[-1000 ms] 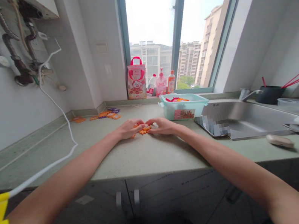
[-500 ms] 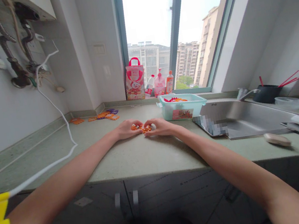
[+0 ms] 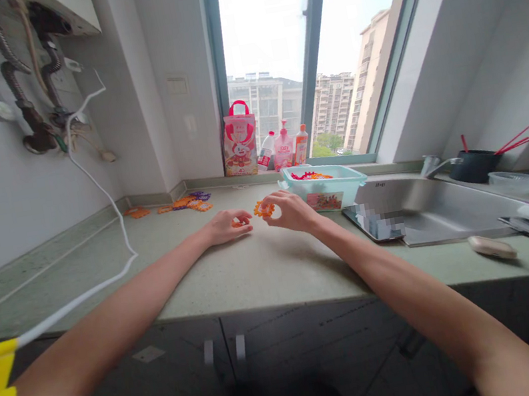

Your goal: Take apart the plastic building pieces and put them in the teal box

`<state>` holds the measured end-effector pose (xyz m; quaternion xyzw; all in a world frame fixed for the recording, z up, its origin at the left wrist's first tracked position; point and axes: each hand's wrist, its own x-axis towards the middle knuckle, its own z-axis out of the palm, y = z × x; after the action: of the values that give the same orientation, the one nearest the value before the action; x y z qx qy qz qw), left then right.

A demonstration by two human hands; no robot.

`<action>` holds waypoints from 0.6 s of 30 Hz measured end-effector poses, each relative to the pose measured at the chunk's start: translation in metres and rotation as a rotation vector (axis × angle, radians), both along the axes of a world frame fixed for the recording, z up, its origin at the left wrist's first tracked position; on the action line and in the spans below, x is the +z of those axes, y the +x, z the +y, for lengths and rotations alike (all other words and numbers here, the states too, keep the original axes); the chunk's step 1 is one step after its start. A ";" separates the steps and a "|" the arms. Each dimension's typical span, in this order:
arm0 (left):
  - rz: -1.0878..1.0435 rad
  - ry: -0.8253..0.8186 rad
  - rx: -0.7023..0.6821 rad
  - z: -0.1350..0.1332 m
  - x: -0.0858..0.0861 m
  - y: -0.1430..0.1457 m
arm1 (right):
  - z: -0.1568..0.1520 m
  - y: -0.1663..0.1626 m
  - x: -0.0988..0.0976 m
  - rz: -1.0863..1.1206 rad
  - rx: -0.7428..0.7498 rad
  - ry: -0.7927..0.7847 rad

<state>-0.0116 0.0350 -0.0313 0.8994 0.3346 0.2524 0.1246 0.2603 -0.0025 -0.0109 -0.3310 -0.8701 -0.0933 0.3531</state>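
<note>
My right hand (image 3: 290,210) is lifted a little off the green counter (image 3: 257,273) and pinches a small orange plastic piece (image 3: 264,209) between thumb and fingertips. My left hand (image 3: 226,226) rests on the counter just to the left, its fingers curled over another orange piece (image 3: 237,223). The two hands are a short gap apart. Behind my right hand stands a pale green plastic box (image 3: 326,189) holding red and orange pieces.
More orange and purple pieces (image 3: 184,203) lie at the back left of the counter. A white cable (image 3: 107,197) hangs from wall pipes onto the counter. A bag (image 3: 239,138) and bottles (image 3: 286,147) stand on the sill. A steel sink (image 3: 449,208) lies at right.
My right hand has lifted an orange piece off the counter and away from the left hand. Before, both hands were pressed together over the orange pieces.
</note>
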 end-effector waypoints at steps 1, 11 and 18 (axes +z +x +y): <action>0.003 -0.003 0.007 0.001 0.000 -0.001 | -0.001 0.006 0.008 0.044 -0.002 0.075; 0.037 -0.033 0.060 -0.004 0.005 -0.003 | 0.008 0.095 0.039 0.360 -0.837 0.245; 0.062 -0.027 0.068 0.001 0.004 -0.004 | 0.009 0.088 0.034 0.164 -0.983 -0.062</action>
<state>-0.0160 0.0355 -0.0274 0.8930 0.3722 0.2240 0.1177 0.3482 0.0064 0.0230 -0.7185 -0.5829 -0.1964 0.3246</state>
